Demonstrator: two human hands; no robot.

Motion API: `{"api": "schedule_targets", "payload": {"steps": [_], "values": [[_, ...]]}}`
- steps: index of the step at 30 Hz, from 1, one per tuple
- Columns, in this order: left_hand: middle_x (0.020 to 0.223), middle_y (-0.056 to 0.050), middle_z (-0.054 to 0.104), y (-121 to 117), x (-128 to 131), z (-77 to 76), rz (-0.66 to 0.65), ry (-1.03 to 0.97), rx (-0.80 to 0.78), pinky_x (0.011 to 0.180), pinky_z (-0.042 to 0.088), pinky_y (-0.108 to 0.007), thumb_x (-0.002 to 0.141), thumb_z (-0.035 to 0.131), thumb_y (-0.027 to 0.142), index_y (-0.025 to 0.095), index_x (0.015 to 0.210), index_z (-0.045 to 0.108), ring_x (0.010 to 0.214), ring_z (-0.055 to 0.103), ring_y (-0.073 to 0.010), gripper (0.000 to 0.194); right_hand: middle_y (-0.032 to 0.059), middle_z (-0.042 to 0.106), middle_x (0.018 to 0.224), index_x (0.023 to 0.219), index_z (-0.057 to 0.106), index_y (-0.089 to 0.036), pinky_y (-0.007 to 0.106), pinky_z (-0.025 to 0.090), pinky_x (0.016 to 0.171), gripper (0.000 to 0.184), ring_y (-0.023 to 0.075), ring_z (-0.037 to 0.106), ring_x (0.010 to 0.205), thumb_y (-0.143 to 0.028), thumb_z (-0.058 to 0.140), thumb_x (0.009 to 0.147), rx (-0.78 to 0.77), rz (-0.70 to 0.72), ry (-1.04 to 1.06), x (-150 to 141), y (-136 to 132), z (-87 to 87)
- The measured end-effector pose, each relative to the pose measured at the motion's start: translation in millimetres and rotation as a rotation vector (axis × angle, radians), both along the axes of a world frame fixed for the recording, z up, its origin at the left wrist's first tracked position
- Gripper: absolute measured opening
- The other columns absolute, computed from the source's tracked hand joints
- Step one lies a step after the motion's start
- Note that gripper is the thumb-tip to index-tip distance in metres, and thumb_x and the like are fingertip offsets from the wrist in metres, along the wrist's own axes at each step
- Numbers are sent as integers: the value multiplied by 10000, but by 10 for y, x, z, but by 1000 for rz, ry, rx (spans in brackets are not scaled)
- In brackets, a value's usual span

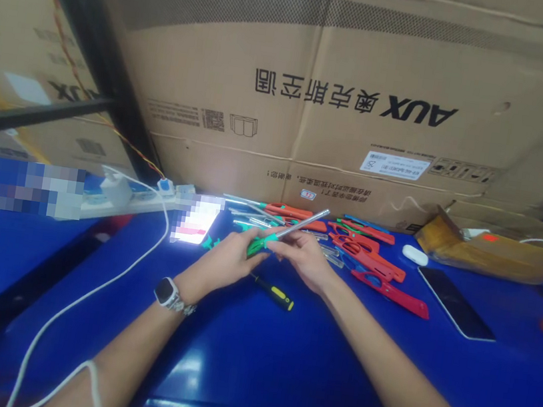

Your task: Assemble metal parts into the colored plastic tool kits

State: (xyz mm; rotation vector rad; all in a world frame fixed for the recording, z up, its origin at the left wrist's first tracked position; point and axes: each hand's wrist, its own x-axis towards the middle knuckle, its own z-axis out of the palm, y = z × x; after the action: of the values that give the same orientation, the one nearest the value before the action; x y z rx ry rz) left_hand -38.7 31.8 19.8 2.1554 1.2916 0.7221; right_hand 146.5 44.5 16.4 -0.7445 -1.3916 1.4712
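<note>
Above the blue table, my left hand is closed around the green body of a long-necked lighter. The lighter's silver metal tube slants up to the right. My right hand pinches it near the base of the tube; its fingertips are partly hidden. Below my hands lies a screwdriver with a black and yellow handle. Several red lighter bodies lie to the right of my right hand. Behind my hands are metal tubes and more red lighters.
A large cardboard box stands behind the table. At left are a power strip, a white cable and a lit screen. At right lie a dark phone, a white case and a carton.
</note>
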Motion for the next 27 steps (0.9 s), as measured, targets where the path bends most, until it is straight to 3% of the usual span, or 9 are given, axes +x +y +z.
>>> {"api": "schedule_targets", "payload": {"steps": [4,9,15,18,21,27], "values": [[802,-41,696,-15,-12,35,-34,13,13,580,377,-260,969,466,404,171,1139,633,596,560,-157,333,-28,567,614,869,760,-205,260,405,568,277,109,471,584,-460,757,761,52,-13,-6,-53,-17,-15],[637,-19,600,-16,-33,46,-40,134,52,532,306,-274,981,423,413,173,985,676,522,473,-153,348,-24,627,664,820,686,-207,247,432,535,338,112,538,577,-436,859,640,56,-115,24,-130,-23,-46],[636,-25,594,-16,4,20,-22,142,37,532,312,-284,956,440,313,159,926,629,506,471,-150,246,-15,642,644,744,664,-188,268,483,578,355,121,564,569,-431,881,602,53,-199,-23,-175,-1,-108],[665,-7,604,-30,22,34,8,73,30,538,334,-268,894,504,241,169,999,584,529,504,-149,150,-20,651,678,766,662,-189,262,492,611,353,117,575,602,-426,875,613,64,-181,-14,-172,5,-116],[699,18,615,-44,29,60,15,2,4,541,350,-247,827,557,194,192,1128,510,565,541,-154,304,-20,656,720,791,671,-188,258,494,636,315,110,574,625,-416,846,663,100,-114,-23,-165,11,-99],[786,-4,653,-30,48,80,4,-55,16,577,378,-240,796,547,163,197,1059,514,658,594,-164,267,-17,662,747,778,651,-193,249,484,638,294,111,585,658,-402,835,684,113,-49,-43,-169,16,-86]]}}
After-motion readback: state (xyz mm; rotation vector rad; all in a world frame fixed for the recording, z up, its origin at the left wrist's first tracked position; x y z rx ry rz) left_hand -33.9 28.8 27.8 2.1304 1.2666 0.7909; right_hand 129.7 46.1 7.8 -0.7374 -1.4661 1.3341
